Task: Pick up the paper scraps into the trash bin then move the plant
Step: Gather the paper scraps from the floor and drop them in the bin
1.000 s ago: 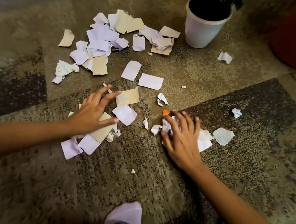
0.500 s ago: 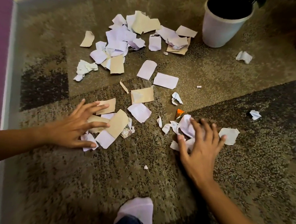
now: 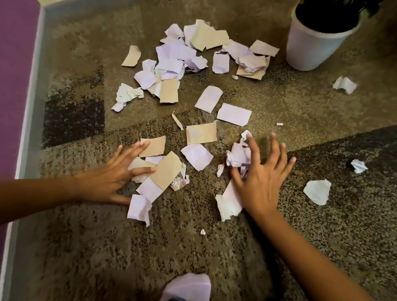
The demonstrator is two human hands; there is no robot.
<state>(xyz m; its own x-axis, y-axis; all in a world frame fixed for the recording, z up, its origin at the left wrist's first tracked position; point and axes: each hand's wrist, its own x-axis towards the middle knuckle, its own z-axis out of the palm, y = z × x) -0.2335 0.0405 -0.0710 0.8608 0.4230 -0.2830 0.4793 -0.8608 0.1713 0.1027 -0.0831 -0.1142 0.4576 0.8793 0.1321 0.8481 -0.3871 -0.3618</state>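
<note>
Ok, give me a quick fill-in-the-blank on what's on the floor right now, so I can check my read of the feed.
1. The plant pot is ____ in colour.
2. The wall left of the carpet is ____.
3. The left hand and right hand both rest on paper scraps; the crumpled wad touches the ____ one.
Missing words: white; purple; right.

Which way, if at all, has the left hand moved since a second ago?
Yes. The left hand has drawn back leftward from the tan rectangular paper scrap, whose edge its fingertips reached a second ago.
</note>
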